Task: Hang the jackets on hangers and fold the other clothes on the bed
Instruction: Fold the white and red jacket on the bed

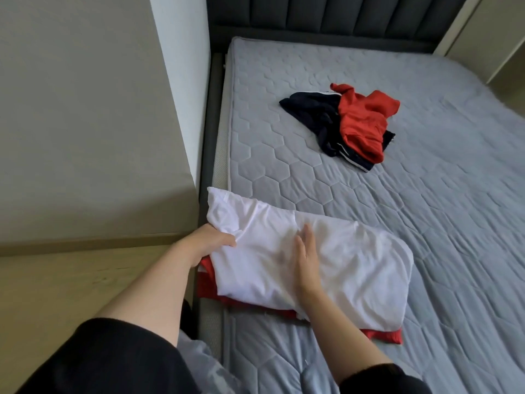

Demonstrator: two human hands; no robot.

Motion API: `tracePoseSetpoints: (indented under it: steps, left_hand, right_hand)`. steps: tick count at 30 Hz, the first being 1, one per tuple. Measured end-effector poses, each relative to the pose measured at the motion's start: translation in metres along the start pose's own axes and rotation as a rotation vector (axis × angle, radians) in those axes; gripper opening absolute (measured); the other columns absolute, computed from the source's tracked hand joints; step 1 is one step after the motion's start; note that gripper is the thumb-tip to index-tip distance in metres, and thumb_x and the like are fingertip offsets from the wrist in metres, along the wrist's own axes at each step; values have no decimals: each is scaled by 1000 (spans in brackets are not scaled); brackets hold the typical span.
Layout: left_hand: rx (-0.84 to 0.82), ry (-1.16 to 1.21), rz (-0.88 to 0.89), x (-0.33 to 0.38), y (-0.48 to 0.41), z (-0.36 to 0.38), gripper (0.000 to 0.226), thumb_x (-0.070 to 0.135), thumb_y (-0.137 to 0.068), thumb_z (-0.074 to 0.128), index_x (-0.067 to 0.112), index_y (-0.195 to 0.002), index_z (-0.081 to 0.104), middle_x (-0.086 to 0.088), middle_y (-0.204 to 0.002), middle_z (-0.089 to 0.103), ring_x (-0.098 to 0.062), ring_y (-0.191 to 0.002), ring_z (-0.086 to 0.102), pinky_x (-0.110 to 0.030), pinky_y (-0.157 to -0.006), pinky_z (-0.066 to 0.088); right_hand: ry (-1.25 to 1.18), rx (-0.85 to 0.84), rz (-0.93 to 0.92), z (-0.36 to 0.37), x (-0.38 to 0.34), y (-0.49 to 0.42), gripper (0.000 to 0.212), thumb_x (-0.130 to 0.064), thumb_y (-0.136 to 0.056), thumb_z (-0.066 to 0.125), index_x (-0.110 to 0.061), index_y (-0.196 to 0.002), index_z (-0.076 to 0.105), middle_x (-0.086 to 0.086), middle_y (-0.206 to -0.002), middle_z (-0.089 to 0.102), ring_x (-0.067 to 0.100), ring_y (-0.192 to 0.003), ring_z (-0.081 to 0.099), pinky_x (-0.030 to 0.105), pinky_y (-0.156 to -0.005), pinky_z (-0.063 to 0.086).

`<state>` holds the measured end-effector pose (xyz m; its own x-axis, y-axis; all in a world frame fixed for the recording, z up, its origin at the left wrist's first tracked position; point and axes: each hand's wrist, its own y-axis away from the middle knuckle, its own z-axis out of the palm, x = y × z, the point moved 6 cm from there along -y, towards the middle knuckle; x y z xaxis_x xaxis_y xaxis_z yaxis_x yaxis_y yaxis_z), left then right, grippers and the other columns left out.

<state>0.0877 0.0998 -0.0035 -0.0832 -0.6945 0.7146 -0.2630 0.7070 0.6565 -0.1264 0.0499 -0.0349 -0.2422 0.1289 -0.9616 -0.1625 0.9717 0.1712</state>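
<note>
1. Black sleeves (113, 359) sit nearest. The left hand (211, 241) grips the white garment (341, 265) at its left edge, fingers (227, 239) curled into the cloth.
2. Right hand (305, 257) lies flat on it, fingers straight. Sweep outward to smooth creases.
3. It rests on a red garment (389, 335) at the bed's (426, 223) near-left side, so square the edges before reaching for the navy-and-red heap (349, 123).

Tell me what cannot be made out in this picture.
Head view:
1. Lower red garment: mostly covered by the white garment; kind unclear.
2. Left hand: fingers hidden under the white fabric it grips.
3. Navy garment and crumpled red garment: bunched together; kinds unclear.
</note>
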Motion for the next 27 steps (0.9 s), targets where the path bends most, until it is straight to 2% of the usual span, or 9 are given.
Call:
tracePoseSetpoints:
  steps: [5,7,10,12,14,17,19,23,27]
  left_hand:
    - [-56,71,158,40,22,42,35,15,-80,69,8,-113,60,-16,-105,68,-30,-95,65,-42,-85,52]
    - [-328,241,227,56,36,81,28,18,-90,63,9,-116,59,-15,-109,68,-28,-98,64,-43,-91,50]
    - [-737,400,202,61,57,130,38,32,-97,50,17,-132,50,-3,-125,62,-25,-108,62,-35,-86,53]
    - [-635,200,243,52,52,147,39,28,-100,45,19,-138,45,0,-133,56,-20,-106,62,-26,-76,52]
    - [-398,-161,414,47,43,155,40,17,-99,48,14,-138,47,-3,-135,55,-15,-112,58,-23,-87,46]
    - [-317,-457,552,39,41,175,46,12,-93,53,18,-138,50,1,-140,51,-11,-128,47,-19,-107,33]
    - [-297,-512,588,34,40,184,53,11,-90,52,21,-142,45,4,-149,40,-10,-137,35,-22,-114,24]
    - [-247,-555,590,25,31,187,62,1,-87,45,22,-146,38,6,-157,21,-10,-146,10,-26,-119,8]
    - [-342,-183,496,25,27,176,55,-7,-90,46,9,-142,42,-2,-147,42,-13,-135,38,-23,-113,25]
  right_hand:
    - [-104,-93,168,-10,3,2,55,-50,-96,41,-16,-140,45,-1,-142,48,14,-130,44,29,-112,30]
    - [-65,-146,171,-31,-4,6,27,-33,-103,37,-23,-124,50,5,-123,60,21,-118,54,30,-100,41]
    - [-132,-29,224,-88,1,2,35,-1,-102,31,-5,-137,35,18,-140,45,30,-133,38,30,-104,30]
    - [-210,158,371,-123,-3,7,37,-5,-100,44,3,-135,40,25,-138,44,33,-131,42,26,-102,32]
    - [-376,104,360,-142,-12,6,42,-36,-86,70,-10,-118,59,15,-113,61,28,-109,59,19,-92,40]
    - [-539,15,405,-167,-3,9,66,-51,-82,60,-7,-130,53,19,-129,58,35,-118,55,39,-98,44]
    - [-658,-13,427,-174,2,11,68,-63,-84,44,-11,-126,56,17,-125,62,35,-105,64,43,-76,56]
    - [-338,-36,327,-150,-15,9,45,-45,-86,61,-10,-113,59,12,-104,67,25,-88,67,36,-67,53]
    - [272,44,167,-130,-24,13,47,-22,-77,77,-18,-113,46,-4,-97,60,12,-86,61,25,-68,47]
